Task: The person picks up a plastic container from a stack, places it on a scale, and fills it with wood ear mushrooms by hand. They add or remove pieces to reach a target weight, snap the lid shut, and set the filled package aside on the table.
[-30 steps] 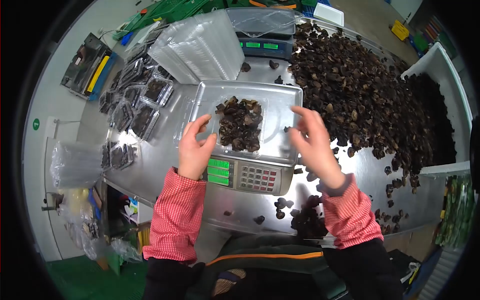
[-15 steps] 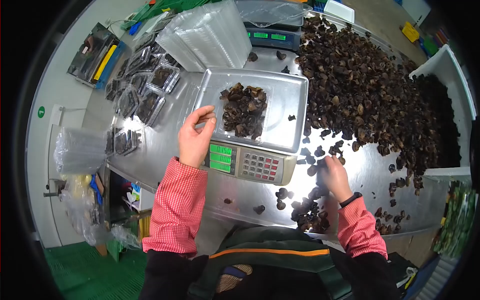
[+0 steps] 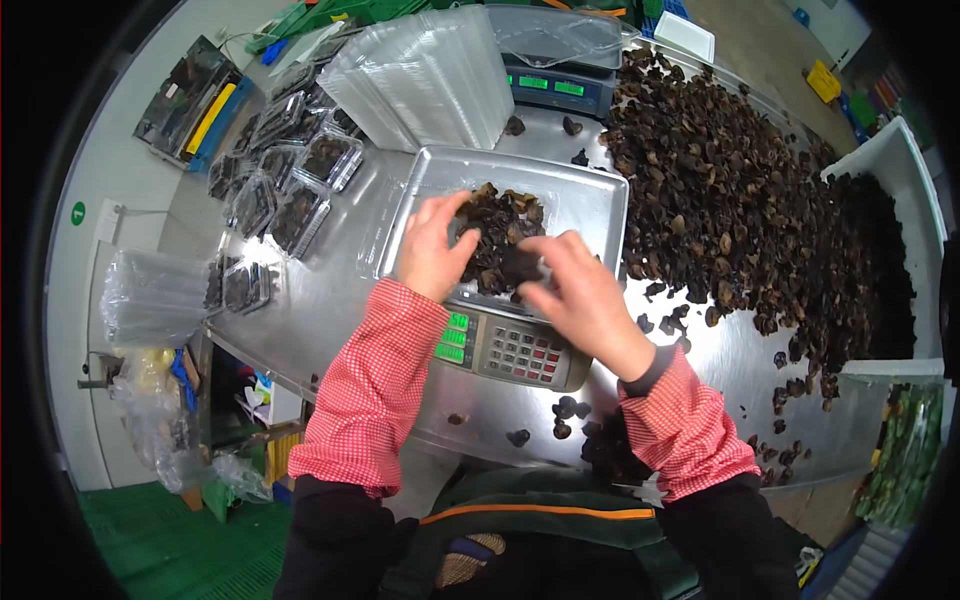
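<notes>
Dark, curled dried pieces [image 3: 505, 215] that look like fungus lie in a clear container on the metal pan [image 3: 590, 215] of a scale with green digits. At the left side of the pieces is my left hand [image 3: 435, 245], its fingers apart and curved over their edge. My right hand [image 3: 580, 295] reaches over the pan's front from the right. Its thumb and fingers are around a dark piece near the pile, slightly blurred. The scale's keypad [image 3: 522, 350] shows between my wrists.
A large heap of dark pieces [image 3: 720, 190] covers the right side, beside a white foam box [image 3: 900, 160]. Stacked clear trays [image 3: 420, 80] stand behind the scale. Filled clear boxes [image 3: 300, 215] lie at the left. Small clusters lie near the front edge.
My right hand has moved from the loose pieces right of the scale up and left, over the pan. My left hand has shifted right, onto the edge of the pile.
</notes>
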Available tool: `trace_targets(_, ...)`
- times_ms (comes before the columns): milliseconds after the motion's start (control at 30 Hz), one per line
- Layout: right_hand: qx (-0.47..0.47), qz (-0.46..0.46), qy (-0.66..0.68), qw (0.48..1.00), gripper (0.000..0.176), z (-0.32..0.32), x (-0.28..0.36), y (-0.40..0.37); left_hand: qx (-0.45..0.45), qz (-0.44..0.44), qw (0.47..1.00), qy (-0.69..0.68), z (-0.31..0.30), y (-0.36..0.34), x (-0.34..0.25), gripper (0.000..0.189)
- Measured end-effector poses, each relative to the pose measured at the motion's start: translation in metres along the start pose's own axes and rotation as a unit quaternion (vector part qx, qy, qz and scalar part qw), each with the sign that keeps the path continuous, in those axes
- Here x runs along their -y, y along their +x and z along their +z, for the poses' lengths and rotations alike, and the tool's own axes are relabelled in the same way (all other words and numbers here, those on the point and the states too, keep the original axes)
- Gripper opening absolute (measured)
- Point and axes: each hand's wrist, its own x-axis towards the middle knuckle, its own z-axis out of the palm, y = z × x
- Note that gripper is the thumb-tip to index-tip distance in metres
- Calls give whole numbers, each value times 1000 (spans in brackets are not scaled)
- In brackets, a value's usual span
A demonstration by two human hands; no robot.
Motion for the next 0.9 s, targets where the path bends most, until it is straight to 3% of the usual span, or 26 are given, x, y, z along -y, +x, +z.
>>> trace_targets(100,45,15,-18,999,41,7,-7,2,10,6,1000,26,-8,-5,-10,40)
trace_targets(133,-10,0,2,1000,33,9,-18,2,7,2,1000,9,-9,-8,-7,38)
trace_targets(267,-155,111,80,978,11,-3,-63,-7,-24,7,999,-46,-14,-17,-4,27)
trace_targets(333,-185,178,150,955,8,-11,-90,-18,-41,-9,995,-90,-14,-19,-3,25)
trace_targets(400,-198,205,99,953,6,-18,-108,-38,-53,-36,989,-132,-19,-21,-8,20)
trace_targets(467,-181,205,28,962,7,-19,-125,-66,-58,-64,984,-153,-23,-29,-10,18)
trace_targets(533,-85,255,-93,959,11,-22,-117,-91,-65,-70,982,-161,-25,-37,-11,18)
trace_targets(600,-45,143,-171,974,16,-9,-120,-114,-57,-77,981,-169,-25,-46,-17,16)
trace_targets(633,25,183,-180,966,23,-7,-112,-122,-43,-84,980,-174,-26,-52,-19,15)
trace_targets(733,24,157,-237,958,49,5,-104,-130,-29,-80,978,-188,-25,-64,-27,14)
trace_targets(833,-18,206,-232,950,55,6,-97,-124,-31,-62,981,-183,-31,-72,-33,13)
trace_targets(900,13,192,-247,950,35,9,-110,-120,-39,-69,980,-184,-39,-78,-33,13)
